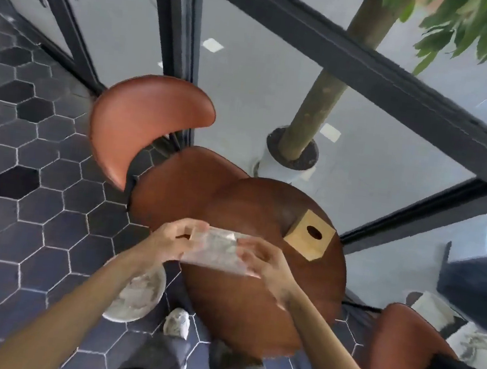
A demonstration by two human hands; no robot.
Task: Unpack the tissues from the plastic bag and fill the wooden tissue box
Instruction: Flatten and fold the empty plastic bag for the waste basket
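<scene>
Both hands hold a clear plastic bag of tissues point(219, 250) in the air above the near-left edge of a round brown table point(253, 300). The left hand point(173, 241) grips the bag's left end, fingers curled over the top edge and thumb underneath, closed firmly on the plastic. The right hand point(264, 259) grips the right end the same way, fingers folded around it. The frame is blurred, so the exact finger positions on the bag are hard to read, and whether the bag is already torn open cannot be told. The wooden tissue box point(310, 235) sits on the table toward its far right edge, well apart from the hands, with its top face showing a dark oval slot. Behind the table on the left stands a brown chair point(149, 125) with a curved backrest, and another brown chair point(406, 339) stands just beside the table on the right. Past the table's far edge a tree trunk point(322, 96) rises from a white pot point(283, 167) against a glass wall. Under the table's left side, on the dark hexagonal floor tiles point(23, 189), lies the pale round table base point(138, 296), and the person's shoe point(177, 322) rests next to it.
</scene>
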